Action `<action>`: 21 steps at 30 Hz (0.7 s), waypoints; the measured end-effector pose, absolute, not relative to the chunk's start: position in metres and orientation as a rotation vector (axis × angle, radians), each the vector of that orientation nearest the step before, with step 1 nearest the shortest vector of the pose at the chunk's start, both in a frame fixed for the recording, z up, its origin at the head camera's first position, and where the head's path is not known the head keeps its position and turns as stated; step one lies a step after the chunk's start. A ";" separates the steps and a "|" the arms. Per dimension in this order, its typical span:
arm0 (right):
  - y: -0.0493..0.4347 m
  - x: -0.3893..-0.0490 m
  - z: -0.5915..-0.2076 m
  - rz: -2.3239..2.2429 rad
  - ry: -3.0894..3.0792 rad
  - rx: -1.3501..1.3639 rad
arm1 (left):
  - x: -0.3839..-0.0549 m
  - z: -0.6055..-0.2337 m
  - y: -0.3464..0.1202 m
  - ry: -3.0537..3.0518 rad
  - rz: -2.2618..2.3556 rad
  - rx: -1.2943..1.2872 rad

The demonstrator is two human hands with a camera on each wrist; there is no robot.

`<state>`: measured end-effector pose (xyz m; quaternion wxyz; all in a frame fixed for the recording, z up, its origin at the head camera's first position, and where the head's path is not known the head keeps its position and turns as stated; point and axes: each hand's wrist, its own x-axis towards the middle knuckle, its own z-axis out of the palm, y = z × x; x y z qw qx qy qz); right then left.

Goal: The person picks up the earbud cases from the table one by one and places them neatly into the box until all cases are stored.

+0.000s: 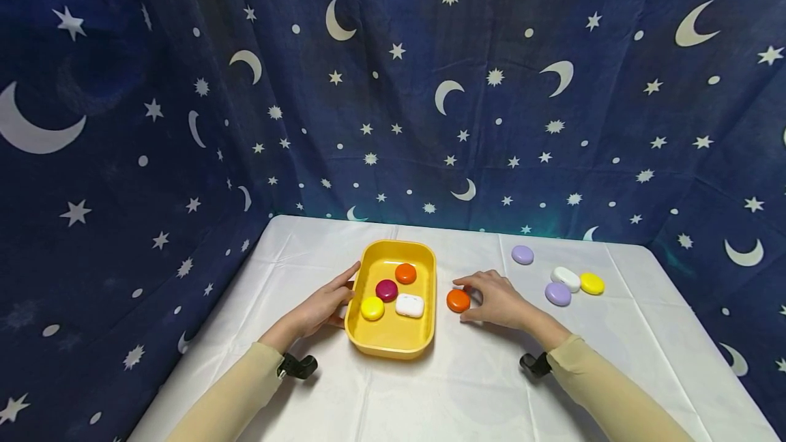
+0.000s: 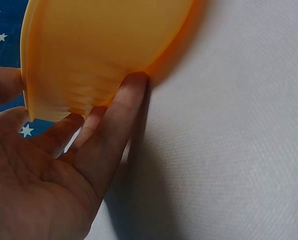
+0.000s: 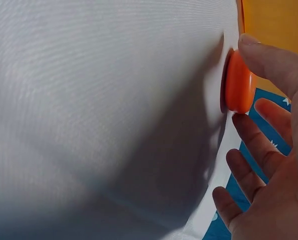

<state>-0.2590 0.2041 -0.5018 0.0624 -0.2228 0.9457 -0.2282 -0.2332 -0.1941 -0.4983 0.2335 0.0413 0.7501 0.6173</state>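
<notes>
The two hands are well apart, one at a yellow bin [image 1: 390, 350] and the other at an orange disc [image 1: 458, 301] on the white surface [image 1: 485, 380]. The head view shows the left hand [image 1: 321, 305] against the bin's left side, its fingers extended; the left wrist view adds what the head view hides, the digits spread along the outside of the wall, one reaching low near the surface and another up by the rim. The right hand [image 1: 499, 299] has thumb and fingers parted, to either side of the disc, which lies just beside the bin's right wall. From the right wrist, the disc is seen edge-on, flat on the surface, with the thumb tip overlapping one end and a fingertip just beside the other; whether both touch it, I cannot tell. That view also shows the remaining fingers spread apart and a slice of the bin beyond. Only the head view looks into the bin: a second orange disc [image 1: 406, 273] lies farthest back, a dark red disc [image 1: 387, 290] nearer, then a yellow disc [image 1: 372, 308] at left and a white block [image 1: 409, 305] at right. It alone shows the group on the right of the surface too: a purple disc [image 1: 522, 255] set behind, then a white piece [image 1: 565, 279] between another purple disc [image 1: 558, 294] and another yellow disc [image 1: 592, 284].
</notes>
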 end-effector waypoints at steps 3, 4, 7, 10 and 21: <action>0.203 -0.260 -0.503 -0.686 2.860 -0.672 | -0.233 -0.498 -0.194 2.060 1.695 0.116; 0.203 -0.260 -0.504 -0.680 2.864 -0.676 | -0.233 -0.498 -0.195 2.060 1.696 0.118; 0.203 -0.261 -0.505 -0.677 2.872 -0.686 | -0.232 -0.498 -0.195 2.057 1.699 0.122; 0.203 -0.262 -0.506 -0.684 2.870 -0.682 | -0.232 -0.499 -0.195 2.059 1.698 0.121; 0.200 -0.263 -0.505 -0.675 2.862 -0.636 | -0.233 -0.500 -0.195 2.067 1.694 0.111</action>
